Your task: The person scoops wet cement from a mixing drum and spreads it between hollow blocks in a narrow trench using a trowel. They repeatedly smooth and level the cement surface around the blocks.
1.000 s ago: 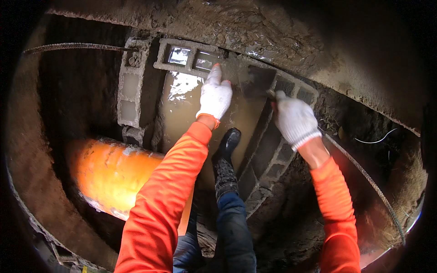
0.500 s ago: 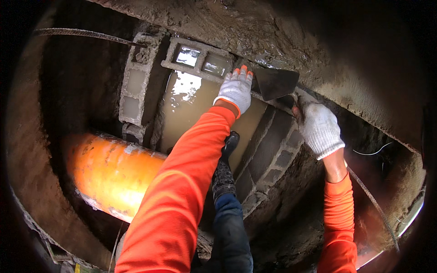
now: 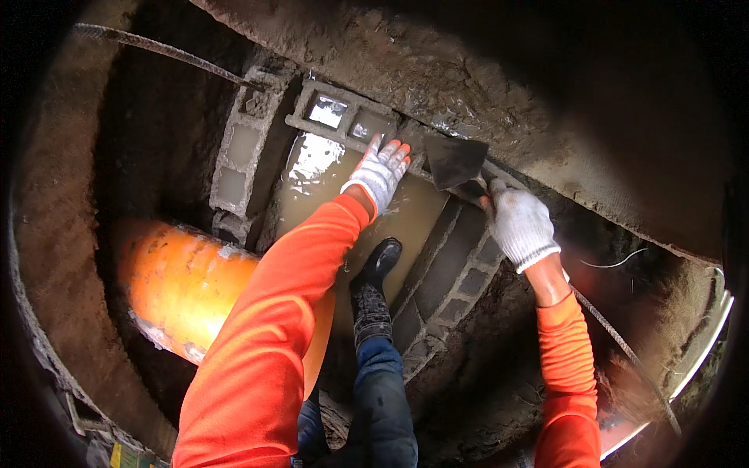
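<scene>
My left hand (image 3: 378,175), in a white glove with orange fingertips, rests with fingers stretched out against the near edge of a row of hollow concrete blocks (image 3: 321,129). Their cells hold water. In my gloved right hand (image 3: 521,222) is a trowel, gripped by a handle mostly hidden behind the fingers. Its dark pointed blade (image 3: 456,158) lies over the right part of the block row, close to the left fingertips. Below the row spreads murky brown water (image 3: 417,210).
Block walls flank the water on the left (image 3: 271,144) and right (image 3: 446,269). A large orange pipe (image 3: 183,281) comes in at left. Rebar rods (image 3: 168,51) stick out at upper left and lower right. My black boot (image 3: 378,269) stands in the water. A muddy earth bank (image 3: 499,86) rises behind.
My left hand has shifted left and slightly down along the block row, fingers more spread. The trowel stays in my right hand. The view has moved, showing more of my boot.
</scene>
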{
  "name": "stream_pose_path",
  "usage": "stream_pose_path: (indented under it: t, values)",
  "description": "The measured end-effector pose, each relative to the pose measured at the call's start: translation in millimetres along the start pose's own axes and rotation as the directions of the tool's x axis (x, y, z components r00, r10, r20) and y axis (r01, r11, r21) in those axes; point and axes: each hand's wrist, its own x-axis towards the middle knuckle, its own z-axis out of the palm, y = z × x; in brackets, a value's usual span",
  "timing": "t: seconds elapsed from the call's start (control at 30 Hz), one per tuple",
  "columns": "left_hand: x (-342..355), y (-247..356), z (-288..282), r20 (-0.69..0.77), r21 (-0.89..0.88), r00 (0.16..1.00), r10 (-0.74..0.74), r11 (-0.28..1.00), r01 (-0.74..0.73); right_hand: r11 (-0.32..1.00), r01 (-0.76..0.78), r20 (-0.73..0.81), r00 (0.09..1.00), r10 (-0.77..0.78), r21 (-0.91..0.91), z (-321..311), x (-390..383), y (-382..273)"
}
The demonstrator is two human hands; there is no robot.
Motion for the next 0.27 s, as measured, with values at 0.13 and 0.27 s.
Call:
stream_pose_path:
  t: [0.13, 0.27]
  values:
    - [17.8, 0.1, 6.3, 0.019, 0.039, 1.0, -0.003, 0.999, 0.002, 0.998, 0.058, 0.04, 0.998, -0.058, 0.0, 24.4, 29.4, -2.5]
    - [30.5, 6.3, 3.5, 0.207, 0.184, 0.978, -0.004, 0.982, -0.035, 0.991, 0.127, 0.164, 0.979, -0.12, -0.032, 42.3, 61.8, 0.2]
